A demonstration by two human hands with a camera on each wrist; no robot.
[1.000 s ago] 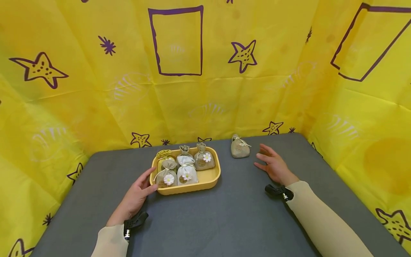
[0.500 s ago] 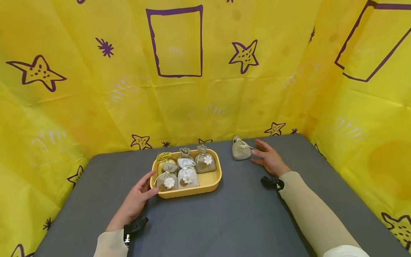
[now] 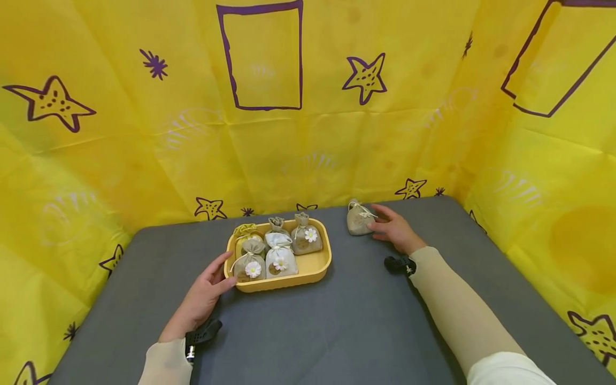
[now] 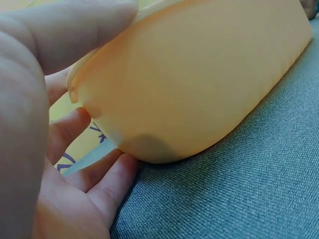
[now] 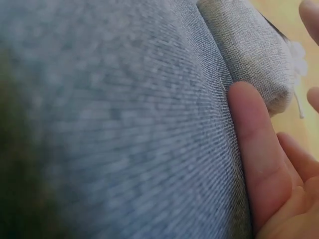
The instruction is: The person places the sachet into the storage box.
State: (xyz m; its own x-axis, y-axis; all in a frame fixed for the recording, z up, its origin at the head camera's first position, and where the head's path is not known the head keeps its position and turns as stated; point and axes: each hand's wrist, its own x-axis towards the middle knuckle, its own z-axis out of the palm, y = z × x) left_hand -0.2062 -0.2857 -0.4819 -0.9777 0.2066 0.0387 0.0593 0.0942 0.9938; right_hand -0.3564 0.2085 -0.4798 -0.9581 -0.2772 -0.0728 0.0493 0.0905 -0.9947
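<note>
My left hand [image 3: 202,294] holds the left end of a yellow plastic tray [image 3: 313,264], its thumb along the rim and fingertips against the outer wall, as the left wrist view shows. Several small drawstring sachets stand in the tray: a white one [image 3: 276,248], a yellow one [image 3: 240,243] and grey-beige ones, such as the back right sachet [image 3: 304,243]. Another grey-beige sachet [image 3: 356,222] sits on the table to the tray's right. Beside it is my right hand [image 3: 397,232], fingers spread and not closed round it. In the right wrist view a fingertip lies close to this sachet [image 5: 249,45]; contact is unclear.
A dark grey cloth [image 3: 356,321] covers the table. Yellow curtains [image 3: 308,133] with purple star drawings rise along its back and sides. Black camera mounts are strapped at both wrists, the right mount [image 3: 399,264] just above the cloth.
My right hand has moved left, from a gap away to right beside the lone sachet. The left hand and the tray have kept their place.
</note>
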